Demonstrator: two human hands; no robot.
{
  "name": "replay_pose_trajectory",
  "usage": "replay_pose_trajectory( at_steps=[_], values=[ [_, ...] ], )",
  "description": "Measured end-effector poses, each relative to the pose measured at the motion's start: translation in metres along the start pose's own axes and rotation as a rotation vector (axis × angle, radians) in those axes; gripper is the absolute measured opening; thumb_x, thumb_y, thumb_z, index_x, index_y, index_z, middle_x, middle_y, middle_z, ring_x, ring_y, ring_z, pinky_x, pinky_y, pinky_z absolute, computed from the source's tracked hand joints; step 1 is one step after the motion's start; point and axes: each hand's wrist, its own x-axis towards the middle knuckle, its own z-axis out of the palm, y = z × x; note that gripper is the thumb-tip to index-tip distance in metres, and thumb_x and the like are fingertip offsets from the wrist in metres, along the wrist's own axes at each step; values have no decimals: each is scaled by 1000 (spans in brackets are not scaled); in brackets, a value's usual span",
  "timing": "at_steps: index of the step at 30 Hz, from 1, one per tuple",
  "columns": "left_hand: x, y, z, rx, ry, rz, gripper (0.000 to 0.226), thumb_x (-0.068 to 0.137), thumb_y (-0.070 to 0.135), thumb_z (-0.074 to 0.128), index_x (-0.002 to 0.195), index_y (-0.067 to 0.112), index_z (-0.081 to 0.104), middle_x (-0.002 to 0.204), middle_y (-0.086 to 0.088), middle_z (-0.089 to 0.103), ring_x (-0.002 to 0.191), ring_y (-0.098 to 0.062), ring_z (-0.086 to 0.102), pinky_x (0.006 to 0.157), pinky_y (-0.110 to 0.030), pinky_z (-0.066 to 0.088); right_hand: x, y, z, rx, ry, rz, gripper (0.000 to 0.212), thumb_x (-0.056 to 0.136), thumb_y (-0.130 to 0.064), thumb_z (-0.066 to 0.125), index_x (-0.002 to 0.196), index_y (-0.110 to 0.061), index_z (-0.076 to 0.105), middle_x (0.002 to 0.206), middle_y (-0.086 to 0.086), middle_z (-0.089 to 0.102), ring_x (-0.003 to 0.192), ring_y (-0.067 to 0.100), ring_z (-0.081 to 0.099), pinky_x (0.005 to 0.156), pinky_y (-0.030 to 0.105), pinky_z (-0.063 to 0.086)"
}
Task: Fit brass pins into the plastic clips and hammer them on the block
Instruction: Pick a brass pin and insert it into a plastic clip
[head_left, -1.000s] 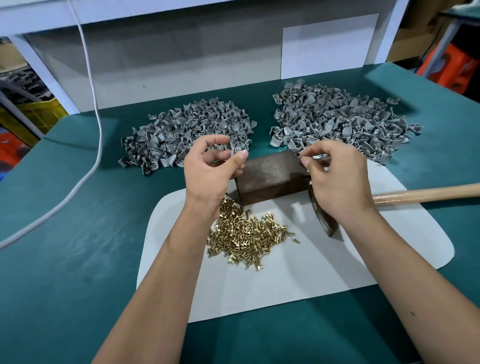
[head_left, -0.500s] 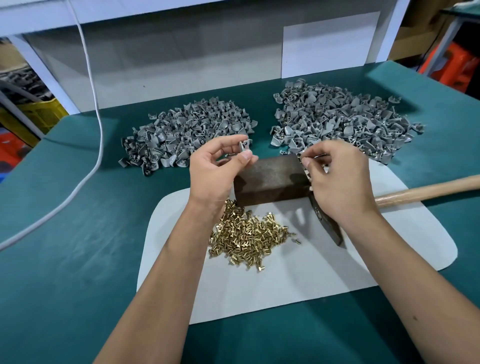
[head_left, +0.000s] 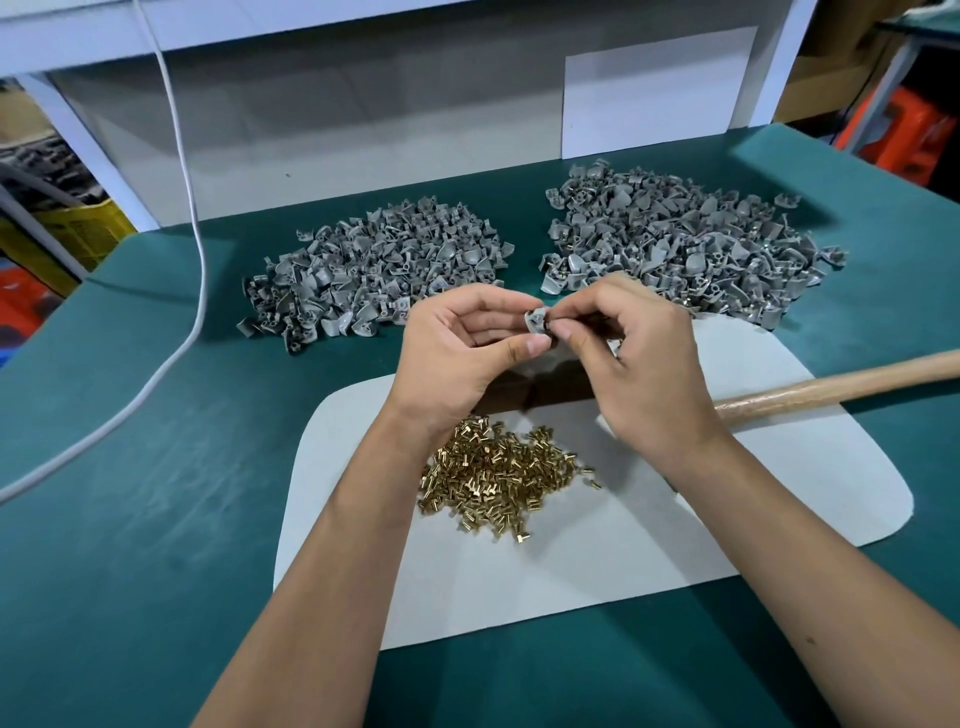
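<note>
left hand (head_left: 457, 353): palm facing up-ish, fingers loosely curled, thumb and fingertips pinching one grey clip (head_left: 536, 318) from the left side

right hand (head_left: 639, 358): fingers curled in tight, thumb and forefinger pressed together right against that same clip. Probably a pin between them, but it's too small and hidden to be sure

clip being worked on: held up in the air between the two hands, above the block, not touching it

block (head_left: 550, 387): one dark brown block on the white mat (head_left: 597, 561), mostly covered by the hands, only its front face peeks out between the wrists

brass pins (head_left: 498, 473): one loose heap, way too many to count, lying on the mat just in front of the block and under the left wrist

clip piles: two of them, both on the green table (head_left: 156, 519) behind the mat. left pile (head_left: 374, 270) looks plain grey, right pile (head_left: 685, 244) has little brassy glints mixed in

hammer: one, only the wooden handle (head_left: 841, 387) shows, lying on the mat and running off to the right; the head end is hidden behind the right hand

containers: nothing here is in a bin or tray, pins and clips all sit loose on the mat and table. There's a yellow crate (head_left: 78, 234) off the table at far left, can't see what's in it

other stuff: a white cable (head_left: 195, 291) trailing over the left part of the table
</note>
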Motion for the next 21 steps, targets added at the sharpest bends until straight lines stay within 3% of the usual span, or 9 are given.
replay_pose_trajectory(
  at_steps=[11, 16, 21],
  values=[
    [-1, 2, 4, 34, 8, 1, 30, 70, -11, 84, 91, 7, 74, 87, -9, 79, 80, -18, 76, 72, -27, 62, 0, 1, -2, 11, -12, 63, 9, 90, -9, 74, 97, -13, 78, 92, -3, 71, 88, 6, 64, 83, 20, 52],
    [-2, 3, 7, 41, 28, 0, 29, 69, -10, 85, 88, 7, 74, 88, -15, 78, 81, -23, 76, 76, -37, 64, -2, 0, -2, -58, 13, -5, 5, 91, -6, 73, 95, -7, 76, 90, 2, 71, 84, 12, 64, 79, 25, 53],
    [-3, 2, 13, 64, 59, -10, 28, 68, -11, 86, 86, 4, 72, 89, -23, 76, 81, -30, 74, 82, -50, 63, -3, -2, -2, -133, 41, -43, 4, 88, -3, 73, 91, -5, 74, 87, 4, 70, 79, 13, 61, 75, 16, 47]
  ],
)
